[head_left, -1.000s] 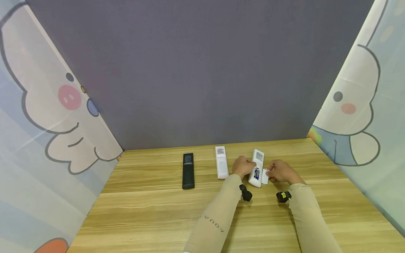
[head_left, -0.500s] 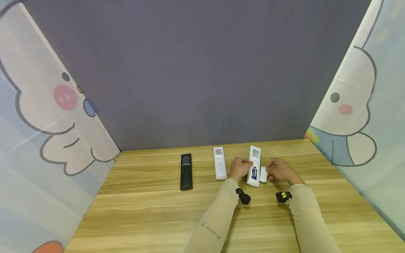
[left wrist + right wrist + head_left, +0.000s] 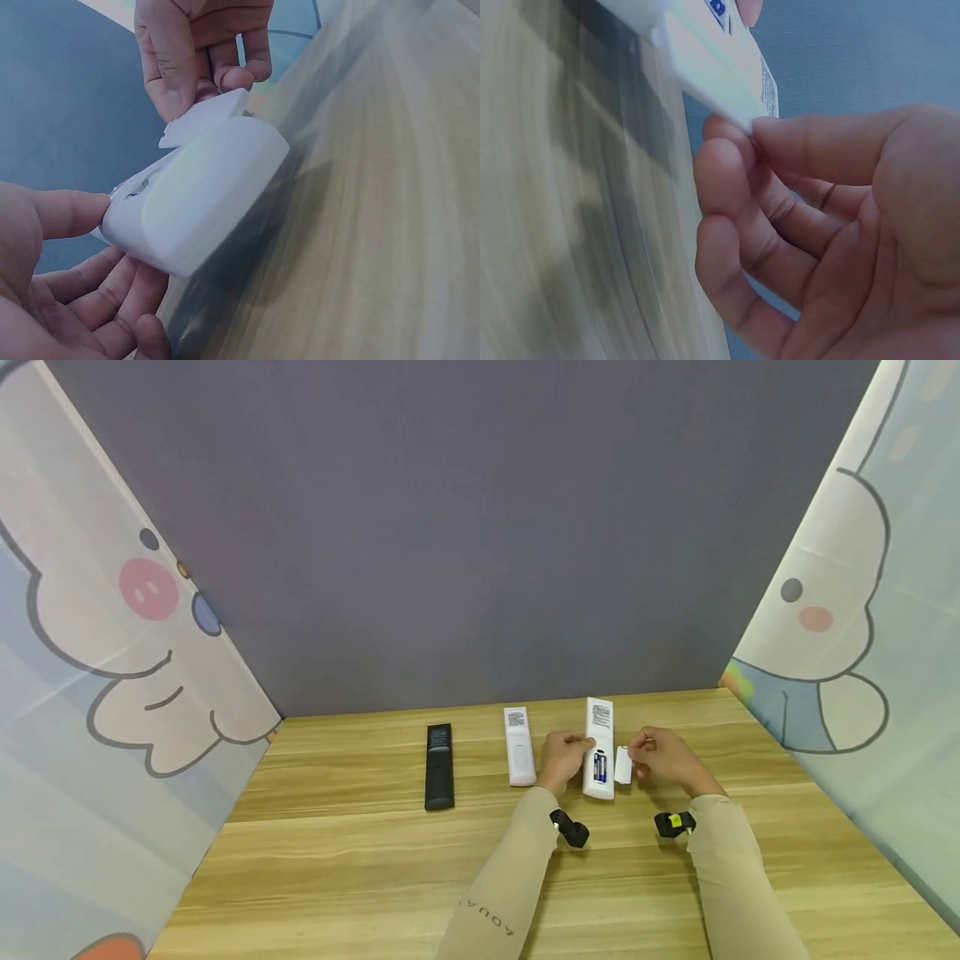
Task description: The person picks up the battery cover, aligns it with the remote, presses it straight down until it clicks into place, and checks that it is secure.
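My left hand (image 3: 562,762) grips a white remote control (image 3: 599,734) by its left side, thumb on the near-side edge. The remote lies back up above the table, its battery bay uncovered with batteries (image 3: 600,767) inside. Just to the right, my right hand (image 3: 666,757) pinches a small white battery cover (image 3: 623,766) between thumb and fingers. In the left wrist view, the cover (image 3: 205,120) is close to the remote's far side, and the remote (image 3: 217,191) is tilted. The right wrist view shows the cover (image 3: 703,69) held at one end.
Another white remote (image 3: 520,747) lies back up left of my left hand, its battery cover on. Farther left is a black remote (image 3: 439,768). All are on a wood-grain table (image 3: 337,860). A grey panel (image 3: 465,535) stands behind, with cartoon-printed cloth on both sides.
In the head view, the remote and both hands have shifted slightly left and away, and the remote stands straighter. The cover has risen a little beside it. Both grips stay the same.
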The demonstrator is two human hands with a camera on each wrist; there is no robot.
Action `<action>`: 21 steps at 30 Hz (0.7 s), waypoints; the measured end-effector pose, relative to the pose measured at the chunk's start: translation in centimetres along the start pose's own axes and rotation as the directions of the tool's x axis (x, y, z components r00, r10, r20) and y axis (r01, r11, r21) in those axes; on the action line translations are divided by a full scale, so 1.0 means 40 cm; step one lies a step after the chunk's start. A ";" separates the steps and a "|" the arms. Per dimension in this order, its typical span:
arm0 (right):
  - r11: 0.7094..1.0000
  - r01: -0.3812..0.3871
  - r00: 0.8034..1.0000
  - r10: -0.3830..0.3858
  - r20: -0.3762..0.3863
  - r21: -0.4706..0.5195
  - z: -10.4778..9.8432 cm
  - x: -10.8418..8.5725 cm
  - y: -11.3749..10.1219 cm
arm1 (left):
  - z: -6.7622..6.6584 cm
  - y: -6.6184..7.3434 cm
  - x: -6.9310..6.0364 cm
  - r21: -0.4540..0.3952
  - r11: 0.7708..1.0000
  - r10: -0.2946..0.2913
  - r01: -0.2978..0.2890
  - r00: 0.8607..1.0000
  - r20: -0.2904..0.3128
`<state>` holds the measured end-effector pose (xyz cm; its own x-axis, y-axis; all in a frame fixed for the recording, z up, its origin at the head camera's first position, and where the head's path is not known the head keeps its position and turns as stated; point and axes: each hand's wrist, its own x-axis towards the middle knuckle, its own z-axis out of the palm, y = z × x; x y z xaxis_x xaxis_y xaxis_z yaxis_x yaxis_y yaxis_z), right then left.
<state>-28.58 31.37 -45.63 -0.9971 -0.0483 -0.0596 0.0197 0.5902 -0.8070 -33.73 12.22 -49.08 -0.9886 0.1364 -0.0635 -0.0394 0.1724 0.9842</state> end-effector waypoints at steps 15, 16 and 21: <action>0.998 0.012 0.997 -0.008 -0.071 0.054 -0.016 -0.005 -0.024 | -0.006 0.016 -0.008 -0.193 0.981 -0.022 0.026 1.000 0.022; 0.999 0.017 0.997 -0.013 -0.081 0.049 -0.017 -0.005 -0.025 | -0.006 0.017 -0.008 -0.187 0.982 -0.024 0.027 1.000 0.020; 0.998 0.043 0.993 -0.037 -0.114 0.051 -0.021 0.001 -0.019 | -0.003 0.019 -0.006 -0.175 0.984 -0.034 0.037 0.999 0.020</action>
<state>-28.71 31.60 -44.50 -0.9990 0.0219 0.0381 -0.0199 0.5461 -0.8375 -33.55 12.19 -48.29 -0.9836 0.1503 -0.0997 -0.1004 0.0034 0.9949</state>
